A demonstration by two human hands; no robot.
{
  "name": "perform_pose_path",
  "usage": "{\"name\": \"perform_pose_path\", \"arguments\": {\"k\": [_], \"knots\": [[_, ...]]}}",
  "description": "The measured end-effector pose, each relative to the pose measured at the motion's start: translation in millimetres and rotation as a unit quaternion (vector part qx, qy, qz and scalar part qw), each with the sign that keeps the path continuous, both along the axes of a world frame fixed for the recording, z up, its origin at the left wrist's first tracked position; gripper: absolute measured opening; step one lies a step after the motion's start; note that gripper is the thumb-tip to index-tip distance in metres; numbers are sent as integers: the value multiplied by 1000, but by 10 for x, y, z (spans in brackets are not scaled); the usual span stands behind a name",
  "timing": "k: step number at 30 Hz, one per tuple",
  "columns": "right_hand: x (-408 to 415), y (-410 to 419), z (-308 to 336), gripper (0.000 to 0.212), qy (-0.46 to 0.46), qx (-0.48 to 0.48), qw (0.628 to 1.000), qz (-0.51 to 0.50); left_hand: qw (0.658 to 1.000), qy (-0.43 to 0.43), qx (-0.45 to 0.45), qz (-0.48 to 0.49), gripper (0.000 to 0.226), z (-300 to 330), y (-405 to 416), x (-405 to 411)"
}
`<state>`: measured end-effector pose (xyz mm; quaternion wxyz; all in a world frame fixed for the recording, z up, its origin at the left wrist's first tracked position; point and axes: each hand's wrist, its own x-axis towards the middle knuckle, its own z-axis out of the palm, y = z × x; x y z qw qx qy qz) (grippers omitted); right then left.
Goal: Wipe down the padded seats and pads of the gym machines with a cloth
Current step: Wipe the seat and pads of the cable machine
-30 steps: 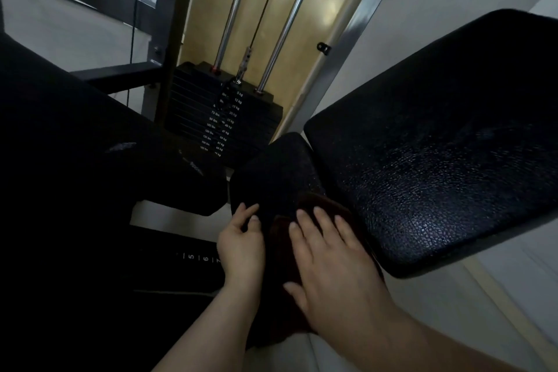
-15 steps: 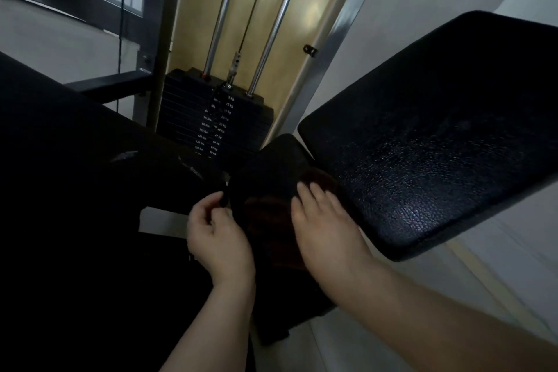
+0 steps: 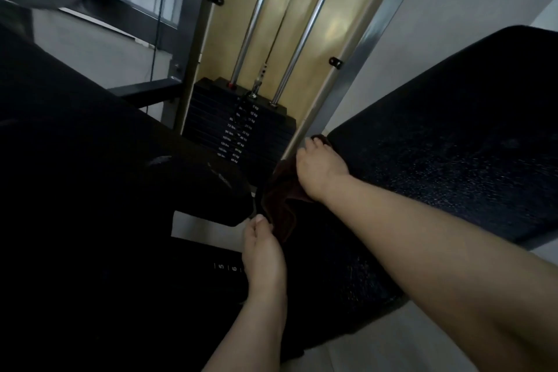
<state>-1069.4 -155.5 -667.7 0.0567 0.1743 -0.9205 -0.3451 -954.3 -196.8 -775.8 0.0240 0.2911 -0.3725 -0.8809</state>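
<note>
The right hand (image 3: 318,167) presses the brown cloth (image 3: 282,199) beside the big pad (image 3: 453,142); the left hand (image 3: 262,254) pinches the cloth's lower edge.

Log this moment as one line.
right hand: presses cloth at seat pad edge | left hand: pinches cloth's lower end

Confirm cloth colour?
Dark brown, reddish tinge; the cloth shows only in the head view, dimly lit, under the right hand.

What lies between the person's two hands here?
In the head view, the dark brown cloth spans from the right hand down to the left hand, draped over the seat.
</note>
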Motion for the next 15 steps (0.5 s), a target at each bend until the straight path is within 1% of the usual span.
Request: {"name": "perform_pose_path", "arguments": {"k": [1, 2, 4, 5, 8, 11, 12, 13, 14, 15], "knots": [[-66, -13, -18, 49, -11, 6, 1000, 3, 1000, -3, 6, 3, 74, 5, 4, 9], [-81, -14, -24, 52, -22, 22, 1000, 6, 1000, -4, 7, 6, 73, 2, 4, 3], [34, 36, -17, 59, -50, 54, 997, 2, 1000, 0, -2, 9, 56, 72, -12, 31], [139, 80, -32, 60, -54, 55, 997, -6, 1000, 2, -6, 10, 54, 88, -19, 28], [540, 175, -75, 60, -23, 39, 998, -36, 1000, 12, 0, -4, 63, 87, -16, 10], [997, 231, -92, 58, -39, 37, 996, -67, 1000, 9, -5, -25, 66, 90, -5, 4], [1146, 282, -125, 57, -42, 21, 996, -80, 1000, 12, -9, -27, 61, 90, -7, 2], [1301, 350, -165, 55, -43, -15, 997, -60, 999, 21, -19, -25, 54, 84, -5, 3], [1426, 429, -212, 52, -30, -44, 998, -19, 999, 29, -28, -24, 48, 69, -8, -2], [1520, 525, -245, 52, -10, -67, 998, 3, 998, 33, -36, -25, 45, 76, -13, 1]]}}
